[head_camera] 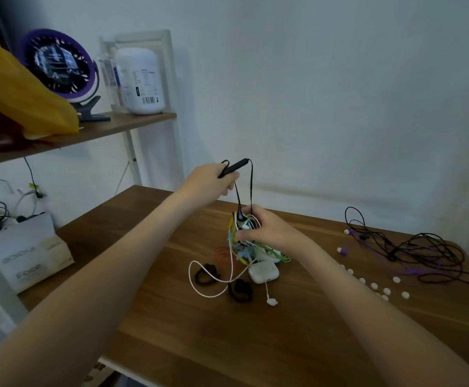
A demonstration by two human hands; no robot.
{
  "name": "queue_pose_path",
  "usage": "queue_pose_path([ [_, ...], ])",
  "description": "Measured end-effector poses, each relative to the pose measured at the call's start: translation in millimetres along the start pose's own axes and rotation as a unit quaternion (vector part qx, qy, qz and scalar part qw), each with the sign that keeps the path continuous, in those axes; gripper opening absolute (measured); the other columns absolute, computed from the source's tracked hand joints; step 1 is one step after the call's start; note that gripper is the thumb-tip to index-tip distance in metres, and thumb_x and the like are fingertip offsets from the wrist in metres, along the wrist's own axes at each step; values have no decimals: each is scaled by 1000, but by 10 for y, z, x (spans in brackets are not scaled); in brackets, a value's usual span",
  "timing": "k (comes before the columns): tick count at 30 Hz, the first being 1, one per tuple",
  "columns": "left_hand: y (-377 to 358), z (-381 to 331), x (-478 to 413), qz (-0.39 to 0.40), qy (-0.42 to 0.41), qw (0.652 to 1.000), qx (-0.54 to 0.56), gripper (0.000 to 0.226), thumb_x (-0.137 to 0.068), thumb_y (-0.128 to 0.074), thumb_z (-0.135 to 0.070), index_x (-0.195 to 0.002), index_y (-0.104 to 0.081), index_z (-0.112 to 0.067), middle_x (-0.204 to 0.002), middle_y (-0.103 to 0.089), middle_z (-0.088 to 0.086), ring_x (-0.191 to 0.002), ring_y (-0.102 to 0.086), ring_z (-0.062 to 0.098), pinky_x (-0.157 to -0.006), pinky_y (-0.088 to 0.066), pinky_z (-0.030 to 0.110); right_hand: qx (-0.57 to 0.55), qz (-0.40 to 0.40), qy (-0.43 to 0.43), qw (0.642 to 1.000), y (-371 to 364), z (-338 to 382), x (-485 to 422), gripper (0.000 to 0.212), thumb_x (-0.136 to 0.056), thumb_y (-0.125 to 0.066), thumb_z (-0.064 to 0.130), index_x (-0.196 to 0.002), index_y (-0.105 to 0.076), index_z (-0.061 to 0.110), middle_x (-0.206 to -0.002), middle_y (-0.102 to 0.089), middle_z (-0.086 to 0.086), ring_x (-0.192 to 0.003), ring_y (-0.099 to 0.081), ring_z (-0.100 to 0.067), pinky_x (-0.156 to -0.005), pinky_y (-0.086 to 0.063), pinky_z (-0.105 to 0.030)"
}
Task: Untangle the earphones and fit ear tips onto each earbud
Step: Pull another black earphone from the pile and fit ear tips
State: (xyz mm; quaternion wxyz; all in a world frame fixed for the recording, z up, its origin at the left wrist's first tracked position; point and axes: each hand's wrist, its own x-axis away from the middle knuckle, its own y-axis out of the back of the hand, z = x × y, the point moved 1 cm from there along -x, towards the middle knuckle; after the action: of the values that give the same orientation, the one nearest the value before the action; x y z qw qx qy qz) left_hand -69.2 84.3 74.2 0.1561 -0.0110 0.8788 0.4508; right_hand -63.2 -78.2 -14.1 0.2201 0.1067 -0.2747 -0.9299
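Left hand (209,181) lifts black remote (233,168) above right-held tangle (246,241)

Left hand (211,181) raised above table (199,344), pinching black inline remote (233,168) — two black cords hang from it into cable tangle (244,247). Right hand (267,229) grips tangle top. White case (264,272) touches tangle base. Loose white ear tips (378,287) and black-purple earphones (423,252) lie at right.

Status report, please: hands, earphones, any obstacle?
Left hand pinches black inline remote, raised. Right hand grips the earphone tangle. Black cords run into the tangle; white ear tips lie loose on table.
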Motion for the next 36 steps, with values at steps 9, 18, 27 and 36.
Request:
queue_pose_path([
  [9,-134,88,-60,-20,105,976,188,30,-101,-44,-31,-87,-58,-9,-75,-68,3,-45,-30,13,-44,-28,25,-60,-81,22,995,119,-47,25,5,-93,-59,22,-95,-61,26,-94,-67,-1,-88,-65,-18,-79,-57,-38],
  [18,-435,209,154,219,50,974,-10,43,-81,-72,-44,-101,-55,-11,-87,-53,-6,-77,-49,12,-61,-36,26,-112,-183,1,977,93,-7,-1,11,-94,-55,17,-88,-61,9,-78,-71,-10,-70,-68,-28,-65,-54,-45],
  [27,-383,280,172,254,60,963,-66,33,-90,-65,-34,-78,-48,-9,-66,-39,2,-54,-36,17,-55,-28,28,-201,-41,-44,978,299,-16,89,21,-81,-56,14,-74,-37,16,-74,-43,0,-79,-46,-23,-69,-40,-34],
  [36,-219,230,130,148,101,972,155,19,-100,-51,-20,-110,-54,-4,-72,-51,5,-56,-46,12,-50,-40,19,34,-92,-22,995,284,-70,109,34,-92,-39,-11,-102,-19,15,-93,-33,-3,-106,-56,-40,-71,-51,-30],
])
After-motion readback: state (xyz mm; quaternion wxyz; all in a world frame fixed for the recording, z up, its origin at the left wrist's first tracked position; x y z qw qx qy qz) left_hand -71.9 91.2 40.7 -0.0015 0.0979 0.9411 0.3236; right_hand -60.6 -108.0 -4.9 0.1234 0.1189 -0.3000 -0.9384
